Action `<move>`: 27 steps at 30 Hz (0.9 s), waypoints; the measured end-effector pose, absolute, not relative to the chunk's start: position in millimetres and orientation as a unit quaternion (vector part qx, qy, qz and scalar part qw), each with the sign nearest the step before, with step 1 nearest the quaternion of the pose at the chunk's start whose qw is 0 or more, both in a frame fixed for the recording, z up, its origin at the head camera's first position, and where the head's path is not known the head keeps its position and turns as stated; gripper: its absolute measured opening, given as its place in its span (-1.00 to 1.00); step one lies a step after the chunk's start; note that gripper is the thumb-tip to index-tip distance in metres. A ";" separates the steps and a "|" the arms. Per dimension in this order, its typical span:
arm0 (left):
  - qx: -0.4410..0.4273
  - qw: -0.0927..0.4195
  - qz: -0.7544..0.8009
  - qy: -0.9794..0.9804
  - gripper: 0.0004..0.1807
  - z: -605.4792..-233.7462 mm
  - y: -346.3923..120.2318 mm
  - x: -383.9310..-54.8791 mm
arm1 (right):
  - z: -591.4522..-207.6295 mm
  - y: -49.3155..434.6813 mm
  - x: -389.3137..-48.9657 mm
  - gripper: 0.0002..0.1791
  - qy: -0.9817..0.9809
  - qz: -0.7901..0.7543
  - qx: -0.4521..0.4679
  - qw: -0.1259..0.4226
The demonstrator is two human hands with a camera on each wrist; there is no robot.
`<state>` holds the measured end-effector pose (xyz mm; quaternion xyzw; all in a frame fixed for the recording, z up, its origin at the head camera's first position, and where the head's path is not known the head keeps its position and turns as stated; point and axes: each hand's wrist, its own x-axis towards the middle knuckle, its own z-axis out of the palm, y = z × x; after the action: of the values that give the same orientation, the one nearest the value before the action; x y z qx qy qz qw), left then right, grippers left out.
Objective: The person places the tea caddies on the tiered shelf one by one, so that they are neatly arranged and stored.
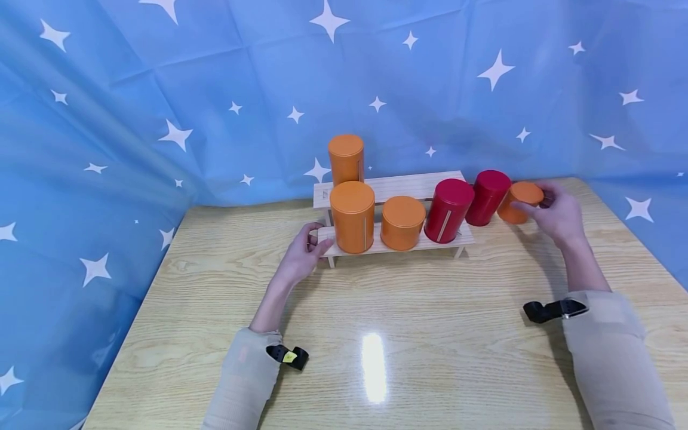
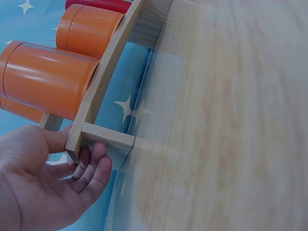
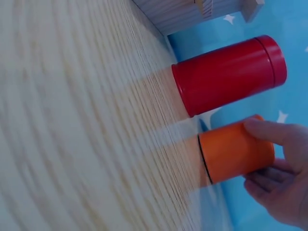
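Observation:
My left hand point(image 1: 303, 255) grips the left end of the two-step wooden rack point(image 1: 387, 186), thumb above the lower board and fingers beneath it. On that lower step stand a large orange canister point(image 1: 352, 221), a short orange canister point(image 1: 403, 222) and a red canister point(image 1: 448, 210). A narrower orange canister point(image 1: 346, 156) is on the upper step at the left. At the right, my right hand point(image 1: 560, 216) holds a small orange canister point(image 3: 236, 150) between thumb and fingers, its base at or very near the tabletop. Just left of it stands another red canister point(image 3: 228, 76), on the table.
The wood-grain table point(image 1: 430, 334) extends in front of the rack, with a bright light reflection on it. A blue star-patterned cloth point(image 1: 258, 71) hangs close behind the rack and along the left side.

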<state>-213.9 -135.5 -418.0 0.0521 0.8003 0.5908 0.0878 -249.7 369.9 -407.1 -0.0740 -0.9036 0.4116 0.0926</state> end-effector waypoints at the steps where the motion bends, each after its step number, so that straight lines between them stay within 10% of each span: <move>1: 0.052 0.088 0.591 0.800 -0.45 -418.2 -135.4 -213.9 | -406.6 369.4 -249.0 -0.16 -0.902 0.414 -0.079 0.095; 27: 0.047 0.086 0.594 0.798 -0.46 -416.8 -134.5 -214.2 | -340.1 333.4 -222.4 -0.35 -0.783 0.535 -0.080 0.307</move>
<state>-214.2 -134.5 -416.8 0.0475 0.7982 0.5942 0.0864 -222.4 333.4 -340.1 -0.0804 -0.7829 0.5349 0.3074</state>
